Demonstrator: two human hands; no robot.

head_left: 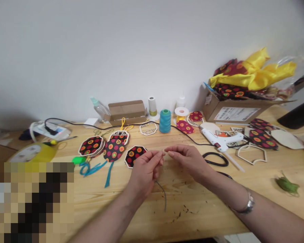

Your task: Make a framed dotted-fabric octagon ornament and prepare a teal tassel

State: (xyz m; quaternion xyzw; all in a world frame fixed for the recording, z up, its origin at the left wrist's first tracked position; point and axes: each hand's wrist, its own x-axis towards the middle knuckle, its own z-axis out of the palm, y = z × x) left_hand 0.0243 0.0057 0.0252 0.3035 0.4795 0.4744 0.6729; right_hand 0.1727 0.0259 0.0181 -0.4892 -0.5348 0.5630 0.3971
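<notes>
While your left hand (145, 170) pinches the grey cord (164, 195), presumably to steady it, your right hand (188, 159) sits just beside, fingers pinched, contents unclear.

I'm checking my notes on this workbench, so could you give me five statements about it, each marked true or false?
1. A grey cord trails down from the left hand. True.
2. The right hand holds the glue gun. False: the glue gun lies on the table, beside the right hand.
3. The blue thread spool stands upright. True.
4. The green yarn bundle sits inside the cardboard box. False: the green yarn bundle lies on the table.
5. A silver bracelet is worn on the right arm. True.
</notes>
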